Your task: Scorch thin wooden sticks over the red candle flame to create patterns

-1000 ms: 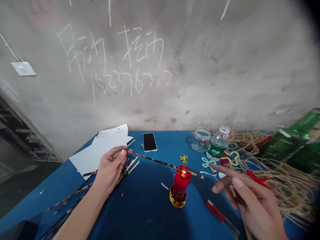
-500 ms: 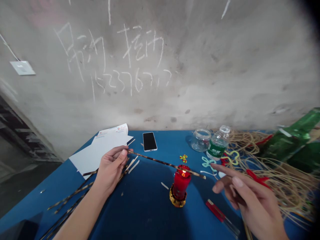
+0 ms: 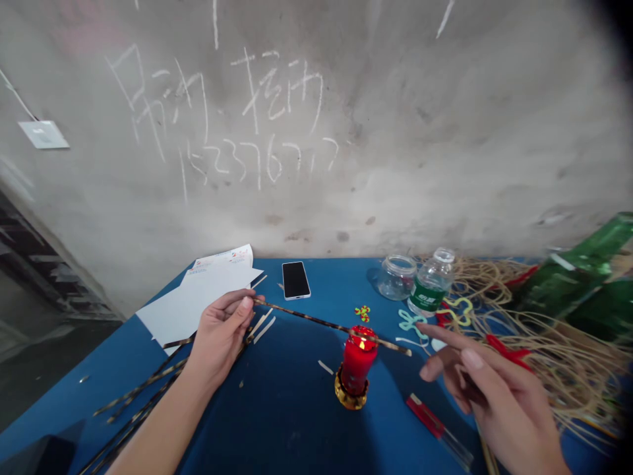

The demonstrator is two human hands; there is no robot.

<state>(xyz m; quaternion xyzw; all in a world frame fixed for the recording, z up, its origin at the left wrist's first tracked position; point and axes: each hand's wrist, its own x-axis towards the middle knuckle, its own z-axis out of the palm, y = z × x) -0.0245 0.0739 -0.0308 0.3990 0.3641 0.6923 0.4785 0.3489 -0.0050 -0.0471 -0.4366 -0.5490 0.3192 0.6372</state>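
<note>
Mottled rattan stick (image 3: 316,320) advanced slightly rightward since the last look, its shaft now passing just above the flame of a red candle (image 3: 357,359), far end projecting beyond it. Left hand (image 3: 220,340) closed on the near end, stick pinched between thumb and fingers. Right hand (image 3: 487,389) open and empty, forefinger extended toward the stick's far end, just short of contact. Brass candle holder (image 3: 351,390) upright on a blue desk (image 3: 297,422). Loose dark sticks (image 3: 133,396) under the left forearm; white paper sheets (image 3: 198,297) behind. Also on the desk: black smartphone (image 3: 295,280), glass jar (image 3: 396,278), green-labelled water bottle (image 3: 432,284), pipe-cleaner shapes (image 3: 410,321), red utility knife (image 3: 425,417). Coiled rattan strands (image 3: 558,369) and green glass bottle (image 3: 583,277) at right. Beyond: bare concrete wall (image 3: 376,165) with chalked characters and digits (image 3: 257,132), white wall plate (image 3: 43,134) at upper left.
</note>
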